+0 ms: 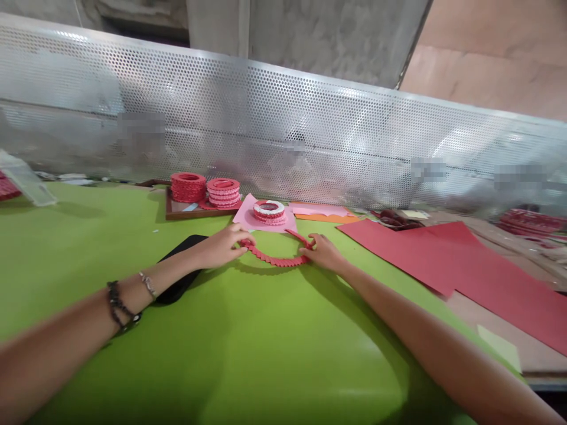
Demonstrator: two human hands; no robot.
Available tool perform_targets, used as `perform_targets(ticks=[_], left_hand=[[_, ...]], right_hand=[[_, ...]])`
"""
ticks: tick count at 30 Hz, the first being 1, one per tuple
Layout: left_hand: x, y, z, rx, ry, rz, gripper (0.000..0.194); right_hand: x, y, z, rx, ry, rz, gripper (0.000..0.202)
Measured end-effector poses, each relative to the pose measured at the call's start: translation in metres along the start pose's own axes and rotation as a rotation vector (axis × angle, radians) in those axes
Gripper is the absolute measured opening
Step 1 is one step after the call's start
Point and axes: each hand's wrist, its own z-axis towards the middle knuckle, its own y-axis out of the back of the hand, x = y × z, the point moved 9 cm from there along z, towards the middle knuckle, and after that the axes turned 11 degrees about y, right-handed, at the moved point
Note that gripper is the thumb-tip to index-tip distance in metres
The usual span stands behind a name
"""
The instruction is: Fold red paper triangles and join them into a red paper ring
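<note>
A red pleated strip (pixel 281 260) hangs in a downward curve between my two hands, just above the green table. My left hand (pixel 224 247) has its fingers closed on the strip's left end. At the other side my right hand (pixel 322 252) pinches it near the right end, and a short flat tail sticks out up and to the left of those fingers. Right behind the strip, a small stack of pink and white scalloped rings (pixel 269 213) sits on a pink paper sheet (pixel 247 219).
A brown tray (pixel 186 214) holds red ring stacks (pixel 188 188) and pink-red ones (pixel 223 193). A black flat object (pixel 179 283) lies under my left forearm. Large red sheets (pixel 443 254) cover the right side. A perforated metal panel (pixel 283 118) closes off the back of the green table (pixel 248 354).
</note>
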Motion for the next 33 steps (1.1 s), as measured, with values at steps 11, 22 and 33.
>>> perform_targets(ticks=[11, 22, 33], left_hand=[[-0.007, 0.025, -0.002, -0.259, -0.061, -0.262, 0.027], [0.015, 0.033, 0.001, -0.397, 0.043, -0.818, 0.053], [0.042, 0.023, -0.001, -0.427, 0.356, -0.968, 0.039]], right_hand=[[-0.007, -0.004, -0.002, 0.051, -0.128, 0.339, 0.020], [0.009, 0.001, 0.001, -0.056, -0.010, 0.639, 0.024], [0.011, 0.008, 0.000, -0.145, 0.044, 0.671, 0.008]])
